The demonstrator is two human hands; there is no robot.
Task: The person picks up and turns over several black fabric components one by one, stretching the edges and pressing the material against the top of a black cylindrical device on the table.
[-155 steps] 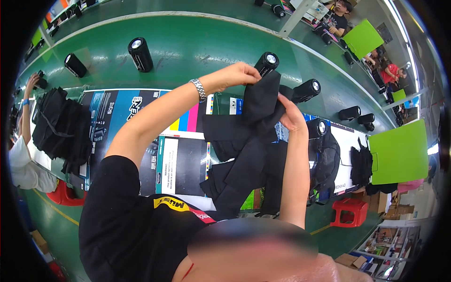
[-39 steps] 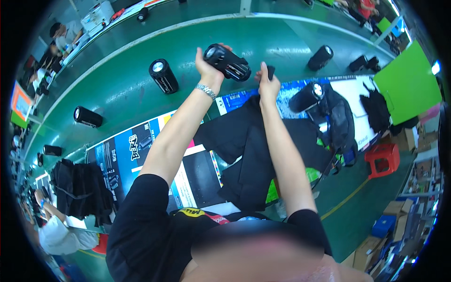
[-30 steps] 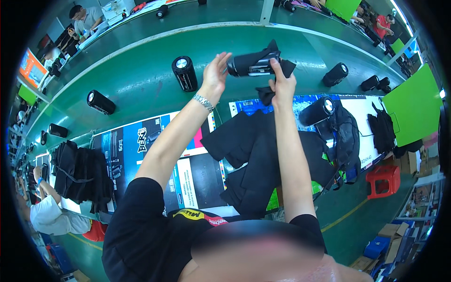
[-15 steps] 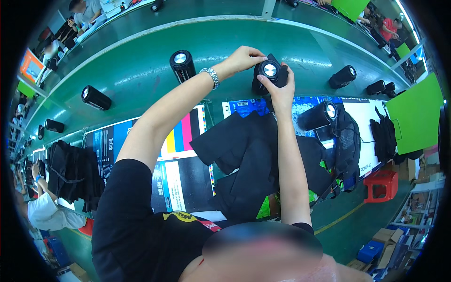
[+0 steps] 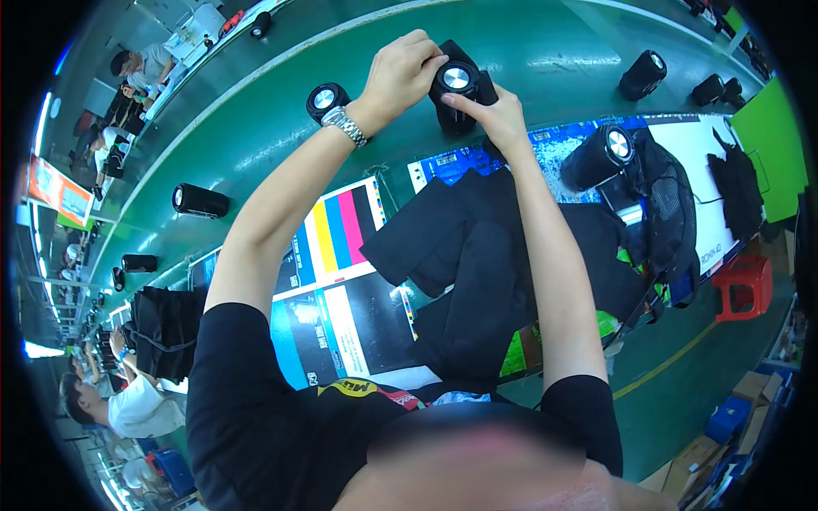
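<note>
Over the green surface (image 5: 273, 123), the speaker (image 5: 456, 79) is roughly upright between the left hand (image 5: 400, 75), pinching its black wrap (image 5: 454, 51), and the right hand (image 5: 504, 121), gripping its side, whose slackening could let both slip.

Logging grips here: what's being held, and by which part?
The right hand holds a black speaker near its silver-faced end; whether the left hand grips anything is unclear.

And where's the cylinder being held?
At the head view's top centre, the black cylinder sits between the left hand and right hand, right of a second cylinder.
</note>
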